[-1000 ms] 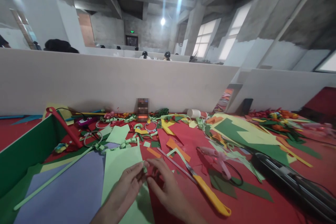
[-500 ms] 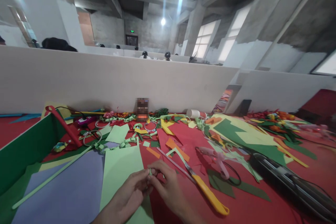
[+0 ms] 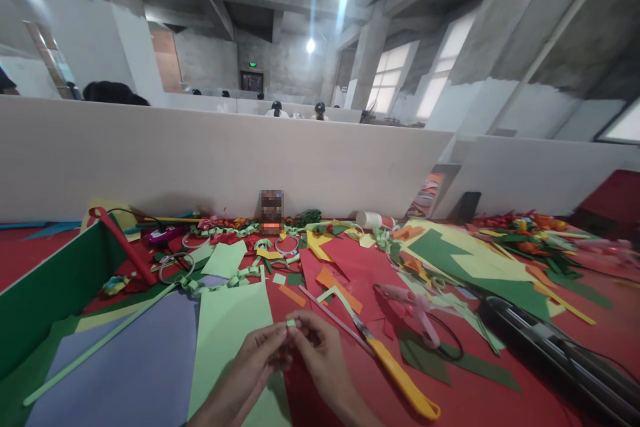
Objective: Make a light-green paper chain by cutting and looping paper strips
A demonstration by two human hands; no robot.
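My left hand (image 3: 253, 363) and my right hand (image 3: 320, 357) meet low in the middle of the view, fingertips pinched together on a small light green paper strip (image 3: 291, 323). Both hands hover just above a light green paper sheet (image 3: 225, 333) lying on the red table. Scissors with a yellow handle (image 3: 395, 373) lie right beside my right hand, blades pointing up and left. A pink glue gun (image 3: 407, 297) rests further right.
Purple paper (image 3: 130, 360) lies at the left by a green board (image 3: 45, 293) standing on edge. Paper scraps, rings and chains (image 3: 225, 277) litter the red table (image 3: 500, 400). A black long device (image 3: 550, 347) lies at the right. A white partition (image 3: 200, 160) closes the far side.
My pinched fingers with the small green strip have shifted slightly right and up. The view has tilted a little downward.
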